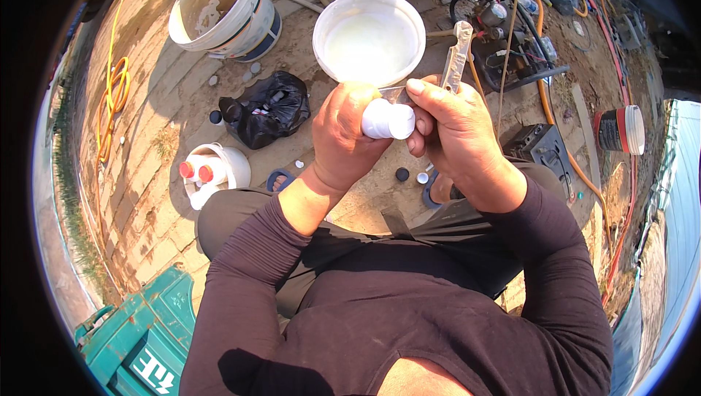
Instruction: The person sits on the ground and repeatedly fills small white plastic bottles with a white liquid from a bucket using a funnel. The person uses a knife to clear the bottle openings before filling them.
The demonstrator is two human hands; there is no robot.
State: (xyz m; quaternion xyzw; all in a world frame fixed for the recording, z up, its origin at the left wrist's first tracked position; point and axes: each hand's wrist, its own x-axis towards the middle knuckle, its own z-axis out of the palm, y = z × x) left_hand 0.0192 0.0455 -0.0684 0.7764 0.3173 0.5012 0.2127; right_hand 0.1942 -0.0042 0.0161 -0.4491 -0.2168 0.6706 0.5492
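Observation:
In my left hand (348, 130) is a small white plastic bottle (388, 119), tilted so its round end faces right. My right hand (454, 122) holds a worn knife by its handle (456, 56), which sticks up past the fingers, and the flat blade (395, 94) lies against the bottle's far side. Both hands are close together in front of my knees. Just beyond them stands a white plastic basin (369, 40) with pale liquid in it. A black cap (402, 174) and a white cap (422, 178) lie on the ground below the hands.
A large white bucket (257, 23), a black plastic bag (290, 103) and a small bucket with red-capped bottles (239, 166) stand at left. Hoses (542, 95) and a pump-like machine (512, 45) lie at right, near a black box (539, 147) and a small paint bucket (634, 129).

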